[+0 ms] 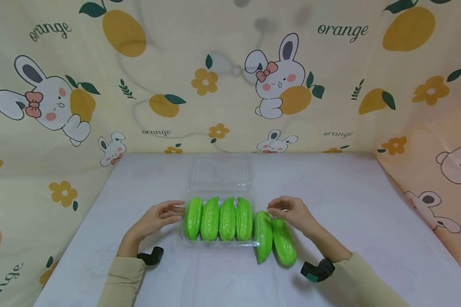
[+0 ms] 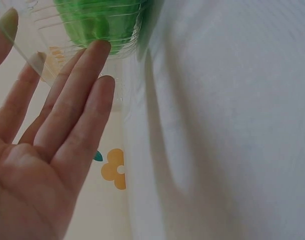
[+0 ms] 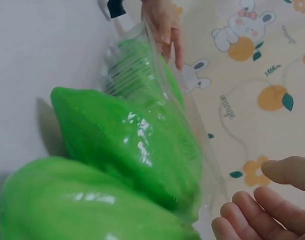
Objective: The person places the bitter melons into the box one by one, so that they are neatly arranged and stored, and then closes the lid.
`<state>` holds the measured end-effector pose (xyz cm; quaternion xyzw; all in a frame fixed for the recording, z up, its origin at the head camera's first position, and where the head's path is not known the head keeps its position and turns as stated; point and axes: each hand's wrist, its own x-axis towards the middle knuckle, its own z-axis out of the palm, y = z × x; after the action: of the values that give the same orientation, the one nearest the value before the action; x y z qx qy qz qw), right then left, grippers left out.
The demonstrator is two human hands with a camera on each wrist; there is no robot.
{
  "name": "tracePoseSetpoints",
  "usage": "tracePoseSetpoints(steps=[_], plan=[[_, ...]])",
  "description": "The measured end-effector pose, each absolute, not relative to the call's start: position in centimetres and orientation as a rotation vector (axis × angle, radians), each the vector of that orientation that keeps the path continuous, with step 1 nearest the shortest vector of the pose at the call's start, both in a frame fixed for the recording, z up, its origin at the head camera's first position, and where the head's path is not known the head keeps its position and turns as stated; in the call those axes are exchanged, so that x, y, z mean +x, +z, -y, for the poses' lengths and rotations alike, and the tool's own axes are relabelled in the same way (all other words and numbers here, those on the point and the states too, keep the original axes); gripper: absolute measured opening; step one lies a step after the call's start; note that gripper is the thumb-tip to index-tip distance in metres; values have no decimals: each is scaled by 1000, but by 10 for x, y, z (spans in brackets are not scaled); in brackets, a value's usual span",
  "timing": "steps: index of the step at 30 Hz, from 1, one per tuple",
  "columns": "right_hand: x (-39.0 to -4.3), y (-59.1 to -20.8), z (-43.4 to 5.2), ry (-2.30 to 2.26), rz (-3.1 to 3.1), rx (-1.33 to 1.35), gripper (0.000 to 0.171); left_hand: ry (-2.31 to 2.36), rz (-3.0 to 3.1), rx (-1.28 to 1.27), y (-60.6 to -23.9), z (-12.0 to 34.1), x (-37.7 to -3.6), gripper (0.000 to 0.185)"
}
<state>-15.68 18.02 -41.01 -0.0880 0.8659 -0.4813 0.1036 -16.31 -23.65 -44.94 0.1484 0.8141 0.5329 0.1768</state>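
Observation:
A clear plastic clamshell box (image 1: 220, 172) lies with its lid folded back, and several glossy green elongated fruits (image 1: 210, 219) stand side by side in it. My left hand (image 1: 162, 218) is at the box's left side, fingers extended; in the left wrist view the fingertips (image 2: 98, 50) touch or nearly touch the clear wall. Two more such fruits lie right of the box, one pointed fruit (image 1: 263, 238) close against it and one rounder fruit (image 1: 284, 245) beside that. Over their far ends hovers my right hand (image 1: 292, 212), fingers loosely bent; in the right wrist view it holds nothing.
White cloth covers the table (image 1: 322, 183). Behind it hangs a cream backdrop (image 1: 230, 76) printed with rabbits and oranges. A black wrist device (image 1: 151, 256) is on the left wrist, and another dark wrist device (image 1: 318, 270) is on the right.

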Motion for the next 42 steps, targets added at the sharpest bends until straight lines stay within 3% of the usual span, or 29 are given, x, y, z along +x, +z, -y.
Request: tracePoseSetpoints(steps=[29, 42], plan=[[-148, -424, -213, -1338, -2561, -127, 30, 1502, -2317, 422, -451, 237, -163, 58], [-142, -436, -221, -1368, -2368, -126, 55, 1488, -2335, 432, -451, 237, -163, 57]])
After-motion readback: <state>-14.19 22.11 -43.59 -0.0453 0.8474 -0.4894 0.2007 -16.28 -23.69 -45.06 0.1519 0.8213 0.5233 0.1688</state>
